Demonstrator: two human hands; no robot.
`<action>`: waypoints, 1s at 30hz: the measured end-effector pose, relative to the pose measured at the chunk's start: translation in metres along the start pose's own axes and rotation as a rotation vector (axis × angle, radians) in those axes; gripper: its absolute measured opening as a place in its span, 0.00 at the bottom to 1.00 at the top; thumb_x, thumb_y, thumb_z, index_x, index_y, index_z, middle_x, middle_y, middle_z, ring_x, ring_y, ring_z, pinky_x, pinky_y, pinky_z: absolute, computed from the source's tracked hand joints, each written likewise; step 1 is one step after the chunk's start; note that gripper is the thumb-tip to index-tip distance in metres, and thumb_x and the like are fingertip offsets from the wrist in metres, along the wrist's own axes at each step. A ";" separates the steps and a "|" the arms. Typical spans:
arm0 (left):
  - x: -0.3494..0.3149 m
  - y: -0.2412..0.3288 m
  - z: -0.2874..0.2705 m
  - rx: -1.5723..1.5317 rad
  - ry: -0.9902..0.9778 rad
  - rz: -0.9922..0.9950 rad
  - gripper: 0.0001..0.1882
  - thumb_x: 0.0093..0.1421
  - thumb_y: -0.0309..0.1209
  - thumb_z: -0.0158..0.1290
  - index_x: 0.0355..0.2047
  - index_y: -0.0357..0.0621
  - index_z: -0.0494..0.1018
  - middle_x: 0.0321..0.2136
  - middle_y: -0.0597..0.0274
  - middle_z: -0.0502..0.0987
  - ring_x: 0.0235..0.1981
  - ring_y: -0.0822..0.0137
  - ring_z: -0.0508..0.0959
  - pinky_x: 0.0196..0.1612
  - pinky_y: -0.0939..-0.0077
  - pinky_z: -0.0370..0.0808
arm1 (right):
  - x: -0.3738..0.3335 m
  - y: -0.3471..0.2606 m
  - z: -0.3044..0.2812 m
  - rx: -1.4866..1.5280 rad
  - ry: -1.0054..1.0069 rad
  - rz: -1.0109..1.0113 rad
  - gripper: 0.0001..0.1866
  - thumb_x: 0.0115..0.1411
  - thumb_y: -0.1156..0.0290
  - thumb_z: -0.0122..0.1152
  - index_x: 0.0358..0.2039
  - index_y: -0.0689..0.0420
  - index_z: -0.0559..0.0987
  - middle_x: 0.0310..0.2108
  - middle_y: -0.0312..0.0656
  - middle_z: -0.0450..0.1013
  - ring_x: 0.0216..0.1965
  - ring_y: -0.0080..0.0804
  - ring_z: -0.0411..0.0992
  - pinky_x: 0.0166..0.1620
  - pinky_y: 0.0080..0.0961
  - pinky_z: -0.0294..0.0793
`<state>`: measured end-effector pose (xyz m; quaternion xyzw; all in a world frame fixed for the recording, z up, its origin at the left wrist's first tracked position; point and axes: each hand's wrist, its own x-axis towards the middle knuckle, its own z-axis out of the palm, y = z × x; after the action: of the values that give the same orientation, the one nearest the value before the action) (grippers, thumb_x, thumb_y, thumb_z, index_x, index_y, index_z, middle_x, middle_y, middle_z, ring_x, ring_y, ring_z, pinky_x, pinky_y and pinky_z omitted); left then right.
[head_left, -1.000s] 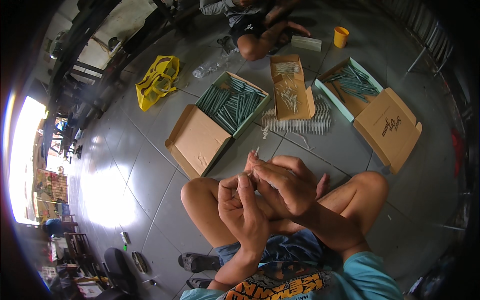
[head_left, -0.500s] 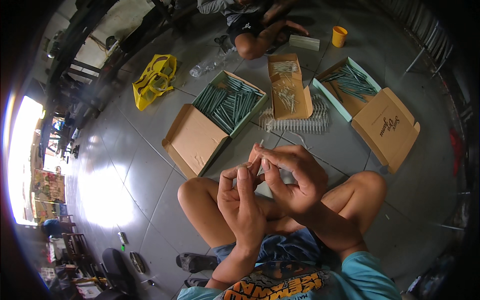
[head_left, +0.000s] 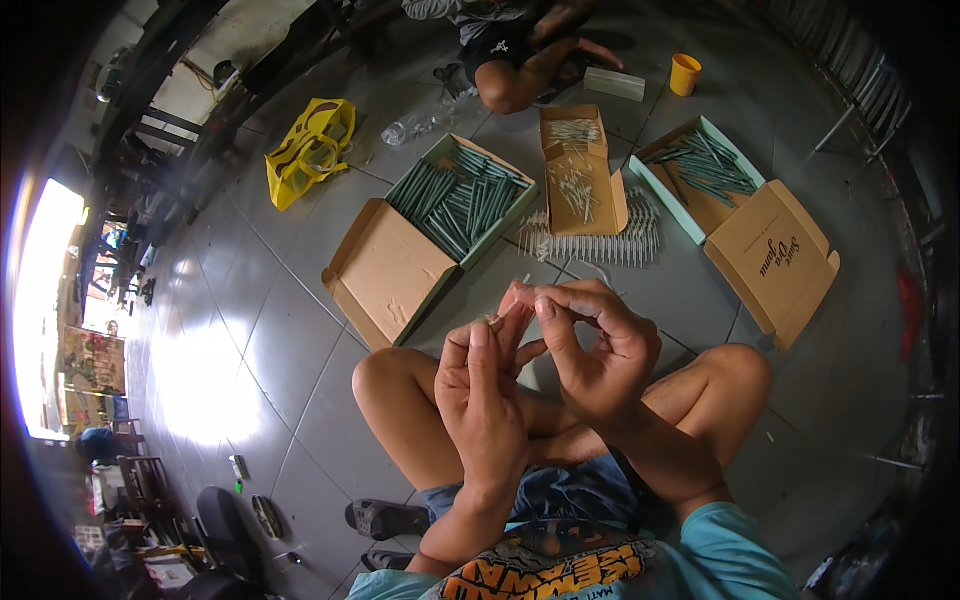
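Note:
In front of my crossed legs, my left hand and my right hand meet, both with fingers pinched. Between the right fingertips is a small thin whitish piece, mostly covered. The left thumb and forefinger close on a small pale bit too small to make out. Just beyond my hands, a small open cardboard box holds slim white sticks. It rests over rows of clear, thin, spiky pieces. To the left, an open box is full of dark green rods.
At the right, another open box holds green rods. A yellow bag, clear plastic and a yellow cup stand farther off. Another person sits at the far side beside a pale block. Sandals lie near my left.
My fingers have shifted slightly; the right fingertips now sit a little farther from the left thumb. The view has tilted slightly. The boxes have stayed in place.

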<state>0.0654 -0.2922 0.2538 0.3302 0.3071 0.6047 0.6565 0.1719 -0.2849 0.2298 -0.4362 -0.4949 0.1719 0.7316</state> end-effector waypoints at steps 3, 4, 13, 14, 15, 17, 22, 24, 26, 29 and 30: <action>0.000 0.000 -0.001 -0.023 -0.014 -0.014 0.10 0.72 0.31 0.41 0.43 0.35 0.67 0.52 0.40 0.74 0.55 0.56 0.75 0.48 0.67 0.79 | 0.000 -0.001 -0.001 0.008 -0.005 0.055 0.07 0.59 0.79 0.63 0.40 0.60 0.81 0.35 0.40 0.80 0.29 0.18 0.74 0.30 0.16 0.73; 0.001 -0.001 -0.001 -0.035 -0.025 -0.018 0.10 0.72 0.31 0.41 0.43 0.36 0.68 0.52 0.41 0.74 0.55 0.56 0.75 0.48 0.67 0.79 | 0.001 -0.001 -0.001 0.017 0.001 0.058 0.07 0.60 0.79 0.63 0.40 0.60 0.81 0.35 0.41 0.80 0.29 0.18 0.74 0.30 0.15 0.73; 0.001 0.000 -0.001 -0.053 -0.017 -0.076 0.11 0.73 0.32 0.40 0.45 0.36 0.68 0.54 0.41 0.73 0.55 0.57 0.75 0.48 0.69 0.79 | 0.001 -0.003 -0.002 0.151 0.035 0.185 0.06 0.62 0.77 0.61 0.40 0.63 0.81 0.35 0.42 0.81 0.34 0.20 0.78 0.35 0.16 0.76; 0.001 0.001 -0.001 -0.053 -0.016 -0.082 0.11 0.73 0.32 0.40 0.45 0.36 0.68 0.54 0.41 0.73 0.55 0.57 0.75 0.48 0.69 0.79 | 0.001 -0.004 -0.002 0.175 0.036 0.213 0.06 0.62 0.77 0.61 0.40 0.63 0.81 0.36 0.43 0.81 0.35 0.21 0.78 0.36 0.16 0.76; 0.001 0.001 -0.002 -0.045 -0.015 -0.092 0.14 0.73 0.33 0.39 0.47 0.35 0.68 0.54 0.41 0.72 0.56 0.55 0.74 0.49 0.67 0.78 | 0.001 -0.005 -0.002 0.199 0.037 0.240 0.06 0.62 0.77 0.61 0.40 0.64 0.80 0.36 0.43 0.81 0.37 0.22 0.79 0.38 0.17 0.77; 0.000 0.001 -0.004 -0.027 -0.014 -0.112 0.19 0.73 0.36 0.37 0.52 0.33 0.68 0.55 0.41 0.72 0.59 0.51 0.72 0.52 0.62 0.76 | 0.002 -0.006 -0.005 0.181 0.018 0.278 0.07 0.63 0.78 0.60 0.40 0.65 0.80 0.36 0.44 0.81 0.38 0.23 0.79 0.41 0.18 0.77; 0.000 0.002 -0.003 0.005 -0.028 -0.128 0.20 0.73 0.37 0.35 0.54 0.33 0.66 0.58 0.40 0.68 0.61 0.51 0.69 0.52 0.64 0.76 | 0.005 -0.013 -0.005 0.273 0.041 0.347 0.06 0.65 0.78 0.57 0.41 0.67 0.78 0.37 0.47 0.80 0.39 0.26 0.79 0.45 0.20 0.76; 0.000 0.002 -0.004 0.007 -0.033 -0.123 0.20 0.73 0.37 0.35 0.54 0.33 0.66 0.58 0.40 0.68 0.61 0.51 0.69 0.52 0.64 0.76 | 0.005 -0.014 -0.005 0.272 0.038 0.339 0.07 0.65 0.78 0.56 0.41 0.67 0.76 0.37 0.48 0.80 0.40 0.26 0.79 0.46 0.20 0.76; -0.001 0.001 -0.006 0.001 -0.036 -0.115 0.20 0.73 0.37 0.36 0.54 0.33 0.66 0.59 0.40 0.68 0.61 0.51 0.69 0.51 0.65 0.76 | 0.005 -0.014 -0.004 0.308 0.040 0.336 0.07 0.66 0.77 0.55 0.42 0.66 0.76 0.38 0.47 0.80 0.39 0.26 0.79 0.45 0.20 0.76; -0.001 0.000 -0.005 -0.016 -0.024 -0.117 0.19 0.73 0.37 0.36 0.54 0.34 0.66 0.58 0.41 0.68 0.61 0.52 0.69 0.51 0.66 0.77 | 0.005 -0.014 -0.005 0.320 0.044 0.382 0.07 0.66 0.76 0.55 0.42 0.65 0.74 0.38 0.46 0.80 0.39 0.25 0.79 0.43 0.19 0.77; -0.001 0.000 -0.005 -0.014 -0.022 -0.118 0.19 0.73 0.36 0.37 0.54 0.34 0.66 0.58 0.41 0.68 0.60 0.52 0.70 0.51 0.66 0.77 | 0.005 -0.015 -0.005 0.318 0.046 0.405 0.07 0.67 0.75 0.55 0.42 0.64 0.74 0.38 0.46 0.80 0.38 0.25 0.79 0.43 0.19 0.77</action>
<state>0.0607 -0.2928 0.2510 0.3135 0.3144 0.5636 0.6965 0.1755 -0.2922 0.2437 -0.4098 -0.3476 0.3806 0.7526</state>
